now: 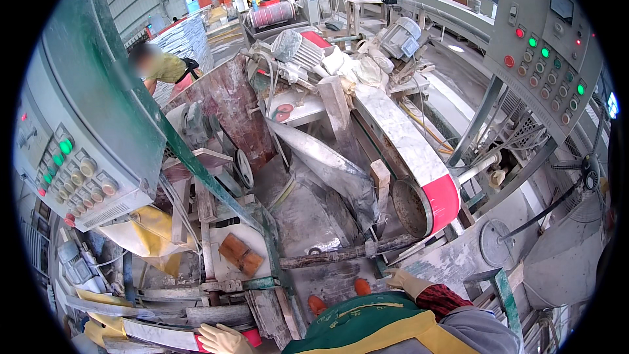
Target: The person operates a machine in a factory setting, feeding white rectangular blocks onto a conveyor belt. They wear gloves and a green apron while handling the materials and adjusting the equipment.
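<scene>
Left hand (221, 339), yellow-gloved, grip grasping a flat stone strip with a red end (171, 337) at the machine frame's (262, 283) lower left edge. Right hand (405, 282), gloved, rests on the dusty frame near the red-banded belt wheel (426, 203); its grip state is unclear.

Left hand (223, 339) half cut off; co-worker's face (143, 59) blurred

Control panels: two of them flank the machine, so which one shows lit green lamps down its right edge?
The grey control panel on the right, on slanted posts. It has green lamps along its right edge and near the top; the left control panel shows green buttons only at its left.
</scene>
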Action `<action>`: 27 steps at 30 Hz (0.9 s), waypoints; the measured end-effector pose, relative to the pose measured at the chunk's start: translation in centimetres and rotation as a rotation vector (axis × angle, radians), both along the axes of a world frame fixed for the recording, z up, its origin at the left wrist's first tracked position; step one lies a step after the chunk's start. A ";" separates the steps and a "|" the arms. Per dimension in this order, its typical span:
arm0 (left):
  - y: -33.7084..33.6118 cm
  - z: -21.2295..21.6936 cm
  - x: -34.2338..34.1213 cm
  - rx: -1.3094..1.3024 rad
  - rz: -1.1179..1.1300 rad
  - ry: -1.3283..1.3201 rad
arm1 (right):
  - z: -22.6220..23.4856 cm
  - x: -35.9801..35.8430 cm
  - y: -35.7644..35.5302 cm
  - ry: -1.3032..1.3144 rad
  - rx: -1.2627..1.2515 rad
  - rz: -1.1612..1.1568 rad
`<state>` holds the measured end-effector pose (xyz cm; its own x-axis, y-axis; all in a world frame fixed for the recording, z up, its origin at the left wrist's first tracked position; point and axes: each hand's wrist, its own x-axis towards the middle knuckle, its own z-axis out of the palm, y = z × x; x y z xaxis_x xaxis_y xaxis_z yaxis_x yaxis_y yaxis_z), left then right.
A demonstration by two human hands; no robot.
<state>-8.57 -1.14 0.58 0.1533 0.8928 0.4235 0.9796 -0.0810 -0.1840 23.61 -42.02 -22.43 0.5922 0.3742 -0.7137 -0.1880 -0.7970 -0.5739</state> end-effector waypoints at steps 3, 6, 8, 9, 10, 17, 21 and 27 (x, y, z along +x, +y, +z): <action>-0.3 -0.2 0.0 0.002 -0.001 0.005 | 0.5 0.0 0.1 0.014 -0.012 0.003; -0.6 -0.2 0.0 0.001 -0.003 0.011 | 1.4 -0.1 0.5 0.014 -0.030 0.030; -0.5 -0.5 0.2 0.008 -0.009 0.008 | 1.8 -0.3 0.6 -0.013 -0.034 0.044; -0.4 -0.8 0.2 0.018 -0.012 0.003 | 2.0 -0.5 0.6 -0.027 -0.036 0.050; -0.3 -1.0 0.3 0.028 -0.016 0.000 | 2.2 -0.6 0.6 -0.043 -0.057 0.068; 0.3 2.7 -0.3 0.092 -0.150 -0.220 | 2.2 -0.3 1.5 -0.208 -0.022 0.182; 5.5 5.0 -3.2 0.185 -0.098 -0.173 | 4.3 0.3 1.9 -0.270 -0.006 0.251; 11.3 -2.2 -10.1 0.093 0.020 -0.138 | 7.2 0.4 3.4 -0.138 0.018 0.145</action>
